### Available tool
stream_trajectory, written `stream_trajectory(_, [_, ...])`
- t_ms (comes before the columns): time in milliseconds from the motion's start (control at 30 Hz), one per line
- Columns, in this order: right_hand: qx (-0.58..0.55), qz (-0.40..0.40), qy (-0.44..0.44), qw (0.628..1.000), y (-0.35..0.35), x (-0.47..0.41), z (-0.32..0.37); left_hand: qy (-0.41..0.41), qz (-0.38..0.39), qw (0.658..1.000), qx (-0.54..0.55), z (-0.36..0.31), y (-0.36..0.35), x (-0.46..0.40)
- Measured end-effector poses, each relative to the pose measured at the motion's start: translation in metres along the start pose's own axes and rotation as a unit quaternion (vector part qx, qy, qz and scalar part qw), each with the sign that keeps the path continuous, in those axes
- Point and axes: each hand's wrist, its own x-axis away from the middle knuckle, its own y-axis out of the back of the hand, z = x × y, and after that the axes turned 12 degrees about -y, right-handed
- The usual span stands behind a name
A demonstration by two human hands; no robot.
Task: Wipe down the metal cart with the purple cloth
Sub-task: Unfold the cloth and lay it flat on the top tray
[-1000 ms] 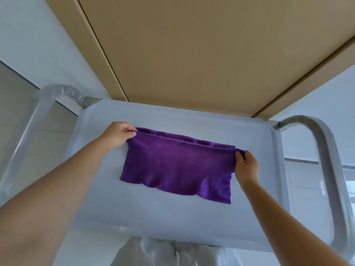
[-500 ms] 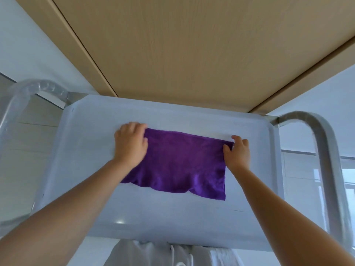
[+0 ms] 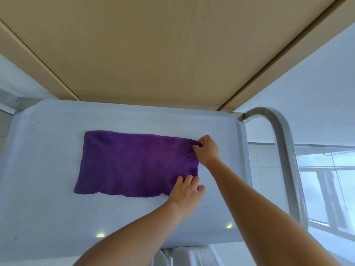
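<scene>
From the head camera, the purple cloth (image 3: 134, 162) lies spread flat on the metal cart (image 3: 48, 217) top, filling the middle of the frame. The right hand (image 3: 208, 150) pinches the cloth's upper right corner between curled fingers. The left hand (image 3: 187, 191) rests on the lower right corner, fingers laid fairly straight on the fabric. The cart's curved handle (image 3: 278, 143) rises at the right edge. A tan wooden panel (image 3: 153, 54) fills the upper frame.
</scene>
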Motion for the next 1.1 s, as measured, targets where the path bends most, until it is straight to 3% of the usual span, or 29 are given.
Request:
stream_trajectory(167, [0.056, 0.018, -0.018, 0.998, -0.001, 0.000, -0.003, -0.024, -0.004, 1.000, -0.011, 0.008, 0.011, 0.015])
stream_trajectory(333, [0.016, -0.001, -0.022, 1.000, -0.001, 0.021, -0.027, 0.005, 0.002, 0.993, 0.114, 0.003, 0.001, 0.036])
stream_trajectory(667, [-0.101, -0.042, -0.091, 0.990, -0.027, 0.113, -0.126, 0.004, -0.096, 0.974, 0.203, -0.032, -0.051, 0.112])
stream_trajectory(800, [-0.091, -0.009, -0.026, 0.995, -0.048, 0.165, -0.157, 0.079, -0.162, 0.942, 0.284, -0.043, -0.072, 0.144])
stream_trajectory(967, [-0.036, 0.022, 0.070, 0.997, -0.071, 0.208, -0.184, 0.115, -0.188, 0.931, 0.290, -0.051, -0.095, 0.185])
stream_trajectory(1100, [-0.004, 0.061, 0.095, 0.994, -0.074, 0.224, -0.190, 0.157, -0.241, 0.916, 0.282, -0.054, -0.102, 0.210])
